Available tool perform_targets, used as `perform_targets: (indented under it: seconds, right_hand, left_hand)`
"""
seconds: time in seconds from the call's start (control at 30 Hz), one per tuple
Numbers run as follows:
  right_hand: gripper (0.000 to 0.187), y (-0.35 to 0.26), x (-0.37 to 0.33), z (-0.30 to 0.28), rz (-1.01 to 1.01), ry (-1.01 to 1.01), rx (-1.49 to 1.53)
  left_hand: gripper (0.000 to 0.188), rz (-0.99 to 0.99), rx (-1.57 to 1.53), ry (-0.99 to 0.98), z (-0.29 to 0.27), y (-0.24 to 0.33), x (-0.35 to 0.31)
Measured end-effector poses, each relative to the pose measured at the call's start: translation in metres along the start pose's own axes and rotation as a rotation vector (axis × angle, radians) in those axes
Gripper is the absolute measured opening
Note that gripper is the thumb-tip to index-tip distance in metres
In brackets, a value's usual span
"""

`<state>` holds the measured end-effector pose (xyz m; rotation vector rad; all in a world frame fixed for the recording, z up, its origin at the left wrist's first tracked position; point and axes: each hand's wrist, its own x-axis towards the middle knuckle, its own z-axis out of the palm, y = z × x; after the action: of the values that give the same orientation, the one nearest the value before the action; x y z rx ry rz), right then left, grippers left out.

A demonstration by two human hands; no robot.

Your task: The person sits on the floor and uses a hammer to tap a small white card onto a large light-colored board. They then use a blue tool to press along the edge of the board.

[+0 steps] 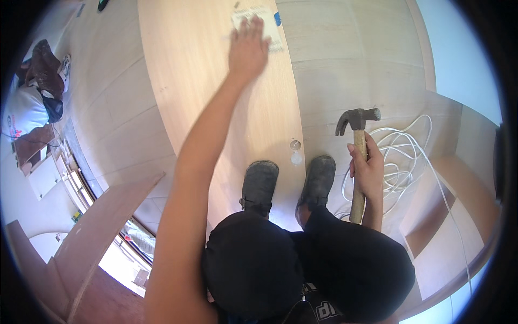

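A long pale wooden board (189, 70) lies on the floor, running away from me. Near its far end my left hand (249, 54) rests with fingers spread over a pale printed paper sheet (274, 39); part of the sheet is hidden under the fingers. A small blue patch (278, 19) shows at the board's right edge beside it. My right hand (368, 167) grips the wooden handle of a claw hammer (356, 120), held upright over the floor to the right, its metal head on top.
Coiled white cable (404, 146) lies on the floor to the right, next to a wooden cabinet frame (431, 216). Two clear round pieces (295, 151) sit on the board by my shoes (318, 178). Reddish-brown panels (102, 221) stand at the left; another person (32, 102) is beyond.
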<state>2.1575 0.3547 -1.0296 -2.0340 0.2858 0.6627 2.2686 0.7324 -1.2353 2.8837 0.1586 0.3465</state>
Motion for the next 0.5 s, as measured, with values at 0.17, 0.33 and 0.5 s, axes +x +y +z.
perform_targets:
  seconds: [0.17,0.33,0.5]
  right_hand:
    - [0.055,0.016,0.024,0.011,-0.075,0.007,-0.050]
    - [0.051,0.078,0.038,-0.012,-0.105,0.091,-0.313]
    - [0.052,0.069,0.052,-0.005,-0.186,-0.025,-0.381]
  left_hand:
    - [0.038,0.081,0.456,0.400,-0.009,-0.171,0.064]
    - [0.078,-0.362,0.214,-0.480,-0.033,-0.086,0.055]
    - [0.061,-0.160,0.377,-0.285,-0.076,-0.078,0.051]
